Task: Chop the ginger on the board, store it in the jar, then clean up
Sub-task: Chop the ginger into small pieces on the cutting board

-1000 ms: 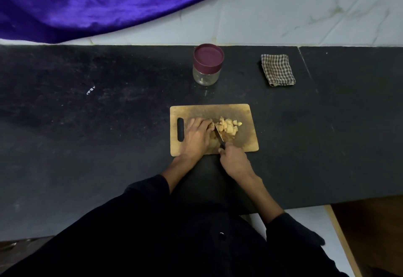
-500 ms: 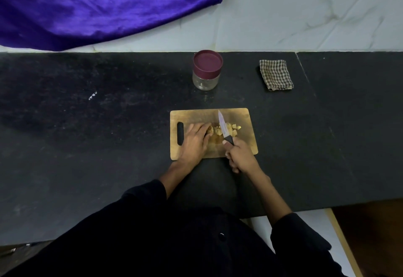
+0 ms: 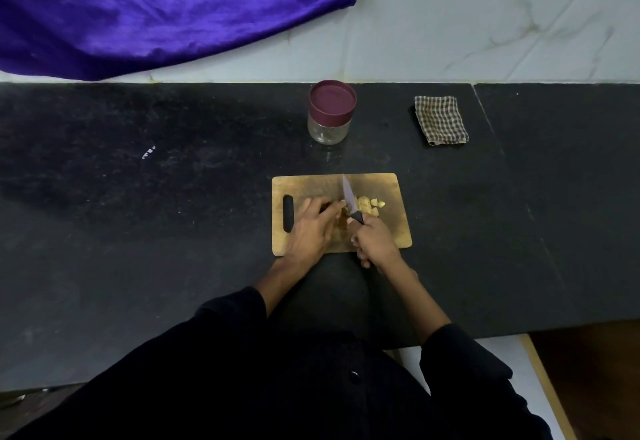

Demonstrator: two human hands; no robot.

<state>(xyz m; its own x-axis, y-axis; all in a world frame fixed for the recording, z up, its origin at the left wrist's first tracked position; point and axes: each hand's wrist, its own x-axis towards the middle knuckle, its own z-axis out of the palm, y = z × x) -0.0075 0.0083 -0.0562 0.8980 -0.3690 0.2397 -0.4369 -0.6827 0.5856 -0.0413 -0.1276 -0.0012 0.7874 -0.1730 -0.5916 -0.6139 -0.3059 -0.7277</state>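
A wooden cutting board (image 3: 388, 186) lies on the black counter (image 3: 173, 231). Several pale cut ginger pieces (image 3: 372, 204) sit on it, right of the blade. My right hand (image 3: 375, 240) grips the black handle of a small knife (image 3: 349, 197), its blade pointing away from me. My left hand (image 3: 315, 226) holds down the uncut ginger just left of the blade, fingers bent over it; that piece is mostly hidden. Behind the board stands a glass jar (image 3: 329, 126) with its maroon lid on.
A folded checked cloth (image 3: 440, 120) lies at the back right of the counter. Purple fabric (image 3: 156, 10) hangs over the white wall at the back left. The counter's front edge runs just below my arms.
The knife rose from a low cut among the pieces to a raised position with the blade pointing away. My left hand stayed on the ginger. The camera tilted slightly.
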